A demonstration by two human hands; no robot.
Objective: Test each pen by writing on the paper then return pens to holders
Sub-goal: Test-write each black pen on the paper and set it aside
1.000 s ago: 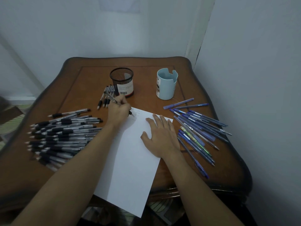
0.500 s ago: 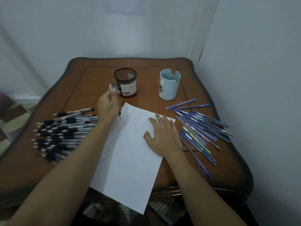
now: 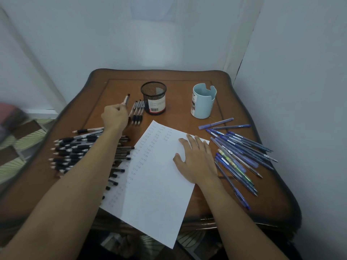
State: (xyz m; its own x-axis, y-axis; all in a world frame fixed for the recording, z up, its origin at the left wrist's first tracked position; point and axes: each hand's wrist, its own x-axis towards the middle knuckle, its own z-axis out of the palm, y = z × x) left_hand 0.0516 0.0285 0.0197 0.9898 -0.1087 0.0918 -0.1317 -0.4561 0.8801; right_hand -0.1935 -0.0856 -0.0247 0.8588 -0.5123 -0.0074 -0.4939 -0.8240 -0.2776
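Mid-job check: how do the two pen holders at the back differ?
The black holder is see-through wire mesh with an even round rim; the blue holder is solid plastic with a notched rim. The black holder stands left, with pens lying beside it; the blue holder stands right. Both stand upright, labelled, with no pens sticking out.

You're tucked into a corner here, pretty dim overall. The back wall [image 3: 105,34] is plain pale bluish white with one softer bright patch [image 3: 155,47] in the middle. The right wall [image 3: 300,91] sits just beside the table, and a dark vertical seam [image 3: 241,59] runs down where the two meet. The table [image 3: 120,89] is brown wood with a dark, wavy rim and a thin inset line around the top. On the left a white bar [image 3: 35,59] slants down toward the floor [image 3: 28,132], which has a green fan-stripe and brown pattern. There's a blurry reddish thing [image 3: 9,115] at the left edge; can't tell what it is.
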